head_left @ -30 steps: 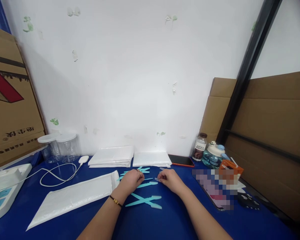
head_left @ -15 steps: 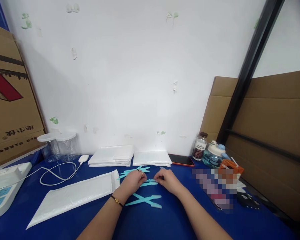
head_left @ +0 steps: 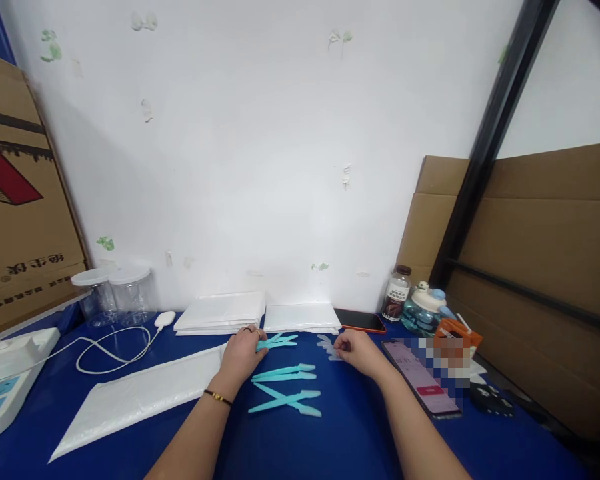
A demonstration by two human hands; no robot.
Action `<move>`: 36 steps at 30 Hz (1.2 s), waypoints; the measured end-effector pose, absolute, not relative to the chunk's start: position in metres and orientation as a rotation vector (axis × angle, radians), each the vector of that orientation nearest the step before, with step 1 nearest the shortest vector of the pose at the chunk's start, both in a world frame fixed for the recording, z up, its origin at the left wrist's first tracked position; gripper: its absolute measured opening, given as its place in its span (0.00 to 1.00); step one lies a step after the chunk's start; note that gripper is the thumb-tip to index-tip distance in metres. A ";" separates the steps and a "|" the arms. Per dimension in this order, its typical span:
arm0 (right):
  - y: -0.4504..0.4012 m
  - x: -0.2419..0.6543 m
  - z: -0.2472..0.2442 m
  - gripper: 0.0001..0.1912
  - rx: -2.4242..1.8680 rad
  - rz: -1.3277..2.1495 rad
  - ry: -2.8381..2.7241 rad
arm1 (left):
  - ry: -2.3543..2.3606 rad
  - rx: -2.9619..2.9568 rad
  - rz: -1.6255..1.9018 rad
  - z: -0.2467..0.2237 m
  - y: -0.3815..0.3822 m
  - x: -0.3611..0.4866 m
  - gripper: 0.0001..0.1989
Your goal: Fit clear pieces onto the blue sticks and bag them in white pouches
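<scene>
Tools [head_left: 267,405], slim and turquoise, on blue bench [head_left: 350,433]: crossed pair [head_left: 291,401] nearest, right of the left forearm; second pair [head_left: 283,371] just beyond, almost side by side; farther bunch [head_left: 283,341] right at the fingers of left hand [head_left: 241,353], left ends hidden there. Left hand palm down; grip or mere touch, cannot tell. Right hand [head_left: 363,355] right of that bunch, fingers curled in at small translucent pieces [head_left: 324,343]; hold on one, cannot tell. Farther out: white padded envelope [head_left: 140,399] leftward, white packet stacks [head_left: 220,312] behind, lit phone [head_left: 411,372] rightward.
</scene>
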State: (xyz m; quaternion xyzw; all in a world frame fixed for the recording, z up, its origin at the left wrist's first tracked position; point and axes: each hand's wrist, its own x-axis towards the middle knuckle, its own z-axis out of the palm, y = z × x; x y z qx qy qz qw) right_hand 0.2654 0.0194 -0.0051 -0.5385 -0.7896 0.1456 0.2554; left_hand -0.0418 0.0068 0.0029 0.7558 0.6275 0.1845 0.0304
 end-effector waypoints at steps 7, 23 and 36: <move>0.014 0.252 -0.011 0.04 -1.496 0.374 -2.235 | 1.938 2.341 0.500 0.002 0.007 -0.041 0.08; 0.005 0.223 0.009 0.18 -1.028 0.909 -1.678 | 1.394 2.274 0.755 0.014 -0.015 -0.005 0.10; -0.001 0.211 0.008 0.18 -1.005 0.984 -1.753 | 1.341 2.250 0.784 0.018 -0.018 -0.002 0.10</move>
